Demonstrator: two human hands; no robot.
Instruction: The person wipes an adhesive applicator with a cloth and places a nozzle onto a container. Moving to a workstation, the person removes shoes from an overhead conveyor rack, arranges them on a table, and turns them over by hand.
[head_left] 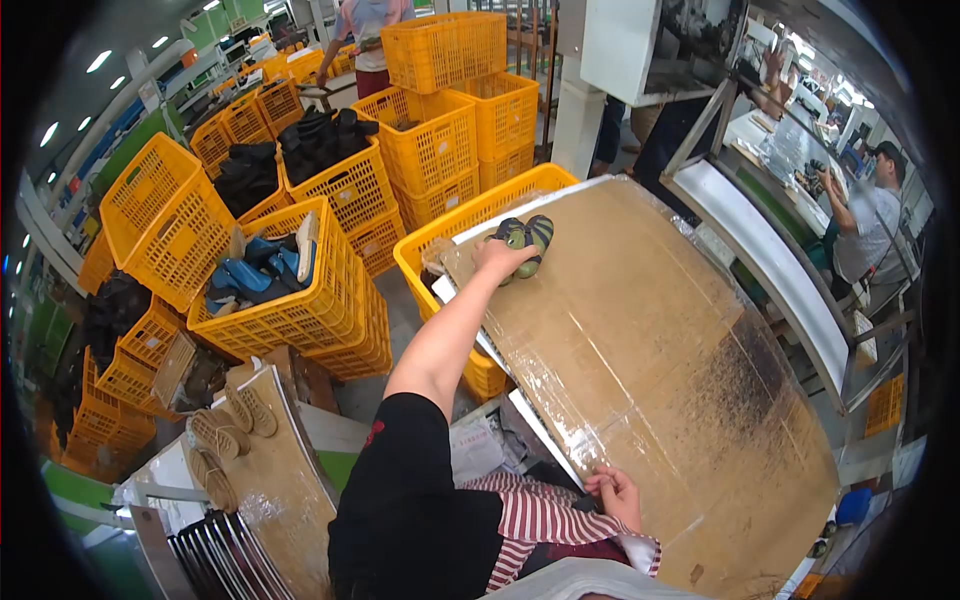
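My left hand (498, 260) reaches to the far end of the cardboard-covered table (600, 300), its fingers closed on a pair of green shoes with dark stripes (530, 240). The shoes lie side by side near the table's far left corner. My right hand (616, 494) rests low over the near left edge of the table, close to my body. Its fingers are curled in, and whatever they may hold is hidden. Red and white striped cloth (545, 515) hangs beside that hand.
A yellow crate (545, 180) stands against the table's far edge. Stacked yellow crates at left hold blue shoes (255, 270) and black items (325, 140). Tan shoe pieces (220, 435) lie on a side table. A metal-framed white panel (760, 250) and a person (875, 225) are at right.
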